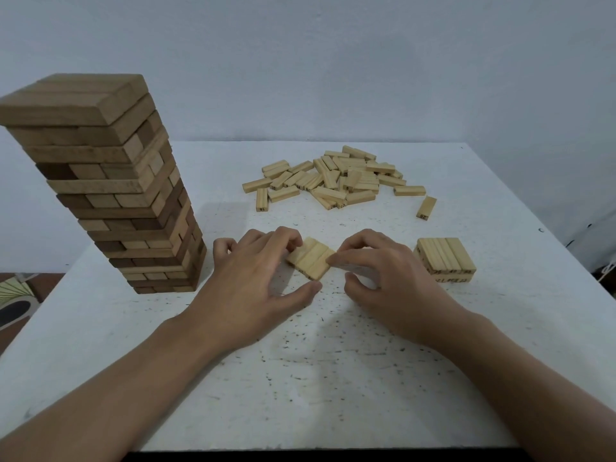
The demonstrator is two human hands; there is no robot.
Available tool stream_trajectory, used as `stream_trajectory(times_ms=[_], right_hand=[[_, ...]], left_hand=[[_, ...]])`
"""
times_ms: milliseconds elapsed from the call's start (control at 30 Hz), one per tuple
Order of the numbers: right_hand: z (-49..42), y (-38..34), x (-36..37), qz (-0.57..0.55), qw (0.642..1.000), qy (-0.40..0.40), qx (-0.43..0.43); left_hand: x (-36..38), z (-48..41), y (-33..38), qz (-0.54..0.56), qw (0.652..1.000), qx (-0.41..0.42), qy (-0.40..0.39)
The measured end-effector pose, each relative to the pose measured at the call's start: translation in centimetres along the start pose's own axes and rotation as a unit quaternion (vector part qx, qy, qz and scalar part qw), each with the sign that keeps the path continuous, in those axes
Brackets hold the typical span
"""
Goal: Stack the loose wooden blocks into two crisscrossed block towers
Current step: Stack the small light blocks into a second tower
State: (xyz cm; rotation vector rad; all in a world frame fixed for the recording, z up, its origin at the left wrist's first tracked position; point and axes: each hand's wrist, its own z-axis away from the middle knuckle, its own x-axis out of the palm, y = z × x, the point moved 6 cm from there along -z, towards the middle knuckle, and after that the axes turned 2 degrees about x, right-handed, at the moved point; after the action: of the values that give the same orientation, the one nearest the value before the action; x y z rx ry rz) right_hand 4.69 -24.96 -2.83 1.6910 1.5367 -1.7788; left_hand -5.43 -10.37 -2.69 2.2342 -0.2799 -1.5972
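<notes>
A flat row of three pale wooden blocks [311, 258] lies side by side on the white table [333, 361] in front of me. My left hand [253, 281] holds the row's left side, thumb at its near corner. My right hand [390, 281] pinches its right edge with fingertips. A heap of loose pale blocks [336, 178] lies farther back. A short two-layer crisscrossed stack [446, 260] stands to the right. A tall tower of darker blocks [110, 181] rises at the left.
One stray block [426, 207] lies apart, right of the heap. The table's left edge runs close to the tall tower; a patterned floor mat [16, 295] shows beyond it. A plain wall stands behind the table.
</notes>
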Motion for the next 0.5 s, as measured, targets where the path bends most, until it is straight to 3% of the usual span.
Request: stream_trajectory(times_ms=[400, 500], right_hand=[[0.9, -0.1, -0.2, 0.018, 1.0, 0.007, 0.014], [1.2, -0.2, 0.6, 0.083, 0.993, -0.072, 0.044]], left_hand=[[0.1, -0.2, -0.8, 0.022, 0.999, 0.007, -0.025], [0.0, -0.2, -0.9, 0.025, 0.999, 0.019, -0.033]])
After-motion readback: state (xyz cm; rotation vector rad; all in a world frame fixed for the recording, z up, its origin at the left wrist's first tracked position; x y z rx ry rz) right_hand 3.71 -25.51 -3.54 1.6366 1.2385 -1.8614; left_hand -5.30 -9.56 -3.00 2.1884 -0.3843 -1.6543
